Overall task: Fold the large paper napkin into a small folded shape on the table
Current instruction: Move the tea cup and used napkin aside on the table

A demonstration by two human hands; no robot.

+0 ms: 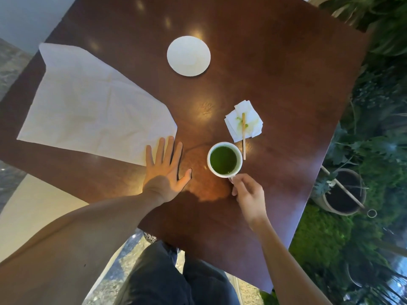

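Note:
A large white paper napkin lies spread flat on the left half of the dark wooden table, creased, with its near right corner toward me. My left hand rests flat and open on the table, fingers spread, with the fingertips overlapping that near corner of the napkin. My right hand pinches the handle of a white cup filled with green liquid, which stands on the table.
A round white coaster lies at the far middle. A small stained napkin with a wooden stir stick sits just beyond the cup. Potted plants stand past the table's right edge. My knees are below the near edge.

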